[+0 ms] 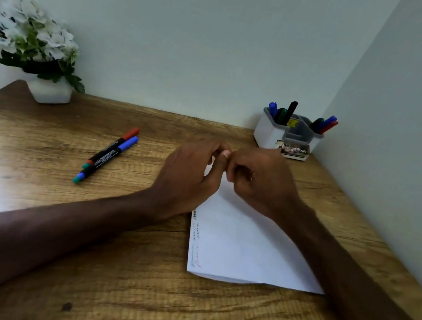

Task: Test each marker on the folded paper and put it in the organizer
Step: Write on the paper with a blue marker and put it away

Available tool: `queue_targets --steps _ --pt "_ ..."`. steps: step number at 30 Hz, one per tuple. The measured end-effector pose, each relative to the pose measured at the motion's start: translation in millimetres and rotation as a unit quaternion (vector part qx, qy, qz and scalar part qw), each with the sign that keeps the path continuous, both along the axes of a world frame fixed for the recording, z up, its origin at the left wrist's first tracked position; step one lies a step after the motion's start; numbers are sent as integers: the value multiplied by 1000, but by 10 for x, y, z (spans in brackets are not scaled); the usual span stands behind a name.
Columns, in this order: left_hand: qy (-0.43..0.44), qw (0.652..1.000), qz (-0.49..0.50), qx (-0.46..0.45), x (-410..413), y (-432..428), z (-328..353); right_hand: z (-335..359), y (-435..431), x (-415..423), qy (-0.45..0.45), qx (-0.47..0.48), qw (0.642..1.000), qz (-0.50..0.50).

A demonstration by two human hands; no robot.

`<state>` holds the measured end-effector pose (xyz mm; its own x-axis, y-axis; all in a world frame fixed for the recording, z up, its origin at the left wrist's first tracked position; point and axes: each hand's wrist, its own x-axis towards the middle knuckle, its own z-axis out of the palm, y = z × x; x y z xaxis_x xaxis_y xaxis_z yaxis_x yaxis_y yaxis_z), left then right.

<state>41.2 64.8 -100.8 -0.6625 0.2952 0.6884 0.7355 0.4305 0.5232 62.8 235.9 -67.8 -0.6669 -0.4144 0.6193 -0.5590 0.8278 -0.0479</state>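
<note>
Mostly done, judging by markers (290, 111) in organizer (267, 134), squiggles (195, 223) on folded paper (240, 244); two loose markers (109, 156) left. Cannot tell contents, perhaps none, of curled left hand (188, 175), right hand (259, 178)

My left hand (188, 173), my right hand (259, 178): both bare, backs, knuckles and fingers uncovered. Left forearm (56, 223), right forearm (351, 279): bare along whole visible length, wrist to near edge of view. Wrists narrow; forearms look broader toward near edge. Short-trimmed nail shows on one fingertip (224, 154) at far side, whose hand I cannot tell. Small glint on right hand by one knuckle: ring or nail, cannot tell. Hands slightly blurred, fine detail lost.
</note>
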Motion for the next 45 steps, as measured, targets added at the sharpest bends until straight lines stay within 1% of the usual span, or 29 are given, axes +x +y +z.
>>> queue_targets --steps 3,5,7,10,14,16,17,19,23,29,41,45 --pt "38 995 54 -75 -17 -109 18 -68 -94 13 -56 25 998 14" --pt "44 985 94 -138 -62 -224 26 -106 -99 -6 -96 39 995 14" --pt "30 969 151 -195 -132 -364 21 -131 -101 -14 -121 42 992 8" --pt "-25 932 235 -276 -202 -579 46 -135 -114 -9 -125 39 991 1" --pt "-58 904 288 -312 -227 -869 104 -144 -130 -13 -138 37 990 0" --pt "-77 897 298 -316 -219 -983 117 -147 -123 -18 -144 36 989 1" --pt "-89 900 297 -306 -219 -1035 117 -148 -117 -21 -146 35 989 2" --pt "-99 917 279 -267 -224 -1120 104 -144 -113 -22 -146 35 989 3" --pt "-81 943 227 -229 -218 -1138 87 -137 -108 -19 -154 32 988 1" --pt "-69 956 181 -219 -172 -1024 8 -131 -104 -18 -159 31 987 10" --pt "-32 953 184 -238 -77 -916 39 -135 -106 -20 -159 40 986 14" --pt "16 948 192 -254 -68 -894 68 -119 -111 -5 -161 35 986 19"
